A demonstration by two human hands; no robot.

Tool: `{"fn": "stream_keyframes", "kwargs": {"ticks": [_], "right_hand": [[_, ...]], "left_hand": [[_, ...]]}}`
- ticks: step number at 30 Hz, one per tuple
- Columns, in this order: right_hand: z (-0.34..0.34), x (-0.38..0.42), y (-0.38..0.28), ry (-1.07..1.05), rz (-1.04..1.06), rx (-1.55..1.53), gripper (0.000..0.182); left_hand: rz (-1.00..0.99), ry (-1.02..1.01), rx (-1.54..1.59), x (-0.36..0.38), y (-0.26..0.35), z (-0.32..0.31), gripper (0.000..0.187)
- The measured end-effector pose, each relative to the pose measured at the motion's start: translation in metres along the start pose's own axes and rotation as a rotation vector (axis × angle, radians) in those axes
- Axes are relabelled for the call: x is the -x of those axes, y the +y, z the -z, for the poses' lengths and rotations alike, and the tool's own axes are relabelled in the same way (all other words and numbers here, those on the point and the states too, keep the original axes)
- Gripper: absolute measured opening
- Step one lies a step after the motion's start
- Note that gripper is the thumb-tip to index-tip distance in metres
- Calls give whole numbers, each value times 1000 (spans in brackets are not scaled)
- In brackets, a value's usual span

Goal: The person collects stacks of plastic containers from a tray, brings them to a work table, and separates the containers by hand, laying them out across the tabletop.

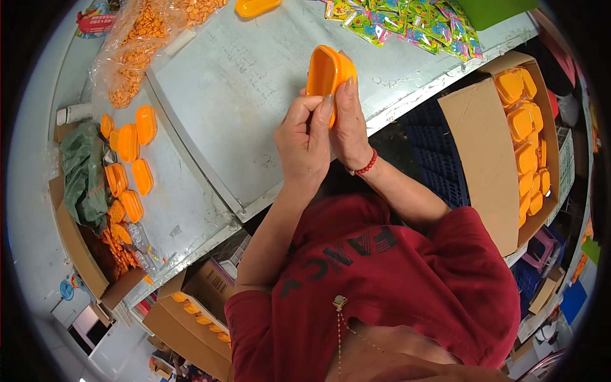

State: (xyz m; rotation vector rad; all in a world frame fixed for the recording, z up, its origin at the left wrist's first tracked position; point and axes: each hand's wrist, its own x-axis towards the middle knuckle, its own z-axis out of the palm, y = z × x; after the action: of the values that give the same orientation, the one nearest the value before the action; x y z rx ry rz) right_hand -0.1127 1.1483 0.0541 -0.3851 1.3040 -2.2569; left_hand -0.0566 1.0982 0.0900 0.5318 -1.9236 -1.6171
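Observation:
Both of my hands are around a small orange plastic box (323, 71), held tilted up above the table (223, 108) with its hollow side showing. My left hand (302, 140) pinches its near end between thumb and fingers. Along the right side, my right hand (349, 127), with a red bead bracelet (365, 164) at the wrist, wraps the box with fingers closed. Part of the box's near end is hidden by the fingers. At the far edge of the view lies another orange piece (257, 6).
Several orange boxes (128, 142) lie on the left table section, below a clear bag of small orange pieces (137, 54). Colourful sachets (407, 22) are heaped at the far right, beside a green bin (496, 11). Cardboard boxes stand right (480, 159) and left (83, 254).

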Motion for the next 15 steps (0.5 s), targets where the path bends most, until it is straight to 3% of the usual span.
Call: {"fn": "stream_keyframes", "kwargs": {"ticks": [3,6,9,11,15], "right_hand": [[-2,2,0,-8,19,-83,69],[-9,4,-8,-4,60,58,70],[-14,3,-11,44,18,35,57],[-12,-3,-13,-32,-138,-133,55],[-14,-1,-11,-28,-130,-112,53]], "left_hand": [[2,54,-9,4,-4,-1,12],[-13,63,-92,7,-5,1,12],[127,84,81,10,1,8,11],[-56,25,-52,8,-4,12,10],[-44,-1,-92,10,-7,16,9]]}}
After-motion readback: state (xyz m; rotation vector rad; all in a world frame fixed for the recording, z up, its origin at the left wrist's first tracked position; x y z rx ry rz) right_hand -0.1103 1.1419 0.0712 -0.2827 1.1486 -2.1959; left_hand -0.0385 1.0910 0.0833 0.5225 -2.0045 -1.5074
